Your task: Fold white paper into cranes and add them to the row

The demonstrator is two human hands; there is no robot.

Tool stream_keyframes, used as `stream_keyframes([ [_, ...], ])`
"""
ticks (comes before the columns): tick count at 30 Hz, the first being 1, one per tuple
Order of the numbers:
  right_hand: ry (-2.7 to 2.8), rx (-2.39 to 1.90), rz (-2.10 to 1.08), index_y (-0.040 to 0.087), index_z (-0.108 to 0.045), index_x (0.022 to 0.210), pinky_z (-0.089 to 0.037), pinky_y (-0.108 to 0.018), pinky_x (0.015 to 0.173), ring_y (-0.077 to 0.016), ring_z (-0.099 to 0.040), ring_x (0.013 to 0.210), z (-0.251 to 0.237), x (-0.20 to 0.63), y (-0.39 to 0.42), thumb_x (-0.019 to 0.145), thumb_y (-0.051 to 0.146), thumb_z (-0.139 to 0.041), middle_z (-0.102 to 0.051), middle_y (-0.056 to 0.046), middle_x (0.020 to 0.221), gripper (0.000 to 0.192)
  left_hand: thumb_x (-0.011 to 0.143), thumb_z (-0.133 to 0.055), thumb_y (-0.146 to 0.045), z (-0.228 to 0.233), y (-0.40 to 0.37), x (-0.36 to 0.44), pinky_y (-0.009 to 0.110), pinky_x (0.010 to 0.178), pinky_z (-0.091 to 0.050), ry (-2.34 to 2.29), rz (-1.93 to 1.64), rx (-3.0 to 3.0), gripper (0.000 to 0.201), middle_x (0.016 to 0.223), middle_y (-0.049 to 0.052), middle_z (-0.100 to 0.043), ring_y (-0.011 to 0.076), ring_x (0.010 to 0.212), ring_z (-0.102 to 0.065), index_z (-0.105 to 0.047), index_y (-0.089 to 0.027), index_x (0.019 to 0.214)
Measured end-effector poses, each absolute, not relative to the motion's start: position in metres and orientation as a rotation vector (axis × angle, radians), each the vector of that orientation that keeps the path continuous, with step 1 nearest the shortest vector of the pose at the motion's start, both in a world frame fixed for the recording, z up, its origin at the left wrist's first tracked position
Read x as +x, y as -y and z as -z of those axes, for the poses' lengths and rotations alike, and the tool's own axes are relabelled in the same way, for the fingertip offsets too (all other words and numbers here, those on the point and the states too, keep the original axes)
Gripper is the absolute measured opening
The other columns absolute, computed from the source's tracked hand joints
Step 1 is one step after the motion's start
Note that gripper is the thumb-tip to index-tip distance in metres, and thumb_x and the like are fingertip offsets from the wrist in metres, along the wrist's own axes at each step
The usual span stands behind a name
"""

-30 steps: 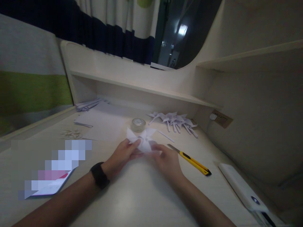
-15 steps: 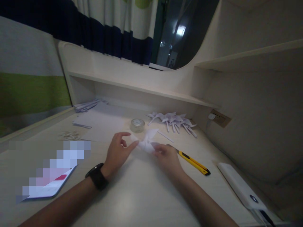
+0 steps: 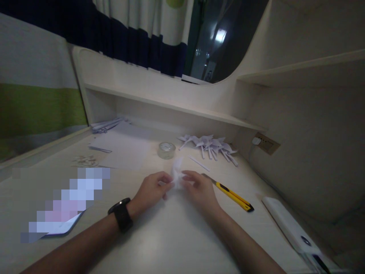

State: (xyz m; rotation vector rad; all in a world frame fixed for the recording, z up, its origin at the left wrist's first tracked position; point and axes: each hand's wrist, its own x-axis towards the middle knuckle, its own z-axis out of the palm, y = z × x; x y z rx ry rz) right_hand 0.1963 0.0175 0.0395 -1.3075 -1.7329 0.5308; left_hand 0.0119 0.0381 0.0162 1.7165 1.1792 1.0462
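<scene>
A folded white paper piece (image 3: 177, 166) is located on the near side of the tape roll (image 3: 166, 150), pinched at opposite edges by the left hand (image 3: 152, 189) and right hand (image 3: 202, 190); detail blurred. Judged very light, flexible, easily creased; recommended hold: gently, at the folded centre.

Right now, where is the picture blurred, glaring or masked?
Head view: the folded white paper between the hands is blurred, its folds hard to make out; head view, top: a bright light glares in the dark window; head view, bottom: soft sheen on the desk; head view, left: blocky pixels hide much of the phone-like device.
</scene>
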Motion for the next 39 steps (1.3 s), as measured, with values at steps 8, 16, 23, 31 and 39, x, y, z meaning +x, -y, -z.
stream_keyframes([
  [8, 1.553, -1.292, -0.681, 0.021, -0.075, 0.083, -0.051, -0.030, 0.074, -0.0201, -0.067, 0.078, -0.031, 0.186, -0.018, 0.073, 0.024, -0.066, -0.074, -0.003, 0.085, 0.014, 0.079, -0.056, -0.040, -0.030, -0.030, 0.017, 0.017, 0.032, -0.032, -1.189, -0.898, 1.656, 0.030, 0.056, 0.001, -0.062, 0.0109, 0.038, -0.054, -0.068, -0.014, 0.084],
  [16, 1.421, -1.319, -0.733, 0.021, -0.075, 0.076, -0.052, -0.031, 0.069, -0.0210, -0.067, 0.072, -0.033, 0.182, -0.016, 0.068, 0.023, -0.068, -0.074, -0.003, 0.079, 0.011, 0.077, -0.057, -0.038, -0.032, -0.028, 0.018, 0.017, 0.030, -0.031, -1.265, -0.852, 1.597, 0.029, 0.046, 0.001, -0.059, 0.0089, 0.032, -0.046, -0.071, -0.013, 0.083],
  [23, 1.432, -1.318, -0.691, 0.021, -0.075, 0.074, -0.051, -0.030, 0.067, -0.0199, -0.066, 0.071, -0.031, 0.180, -0.014, 0.069, 0.023, -0.069, -0.073, -0.003, 0.078, 0.008, 0.075, -0.060, -0.034, -0.034, -0.028, 0.020, 0.017, 0.030, -0.028, -1.280, -0.836, 1.535, 0.024, 0.044, 0.000, -0.057, 0.0101, 0.034, -0.049, -0.070, -0.012, 0.073],
  [31, 1.539, -1.251, -0.633, 0.021, -0.074, 0.071, -0.048, -0.027, 0.063, -0.0175, -0.063, 0.069, -0.030, 0.179, -0.017, 0.070, 0.024, -0.070, -0.070, -0.004, 0.074, 0.005, 0.076, -0.059, -0.037, -0.030, -0.027, 0.021, 0.018, 0.032, -0.029, -1.316, -0.875, 1.481, 0.029, 0.050, 0.002, -0.060, 0.0129, 0.041, -0.055, -0.073, -0.012, 0.080],
  [39, 1.383, -1.269, -0.732, 0.021, -0.074, 0.071, -0.051, -0.030, 0.068, -0.0198, -0.065, 0.072, -0.029, 0.178, -0.015, 0.067, 0.024, -0.070, -0.072, -0.003, 0.075, 0.006, 0.074, -0.059, -0.036, -0.035, -0.027, 0.020, 0.023, 0.046, -0.040, -1.444, -0.928, 1.720, 0.023, 0.045, -0.001, -0.061, 0.0148, 0.042, -0.058, -0.075, -0.021, 0.069],
])
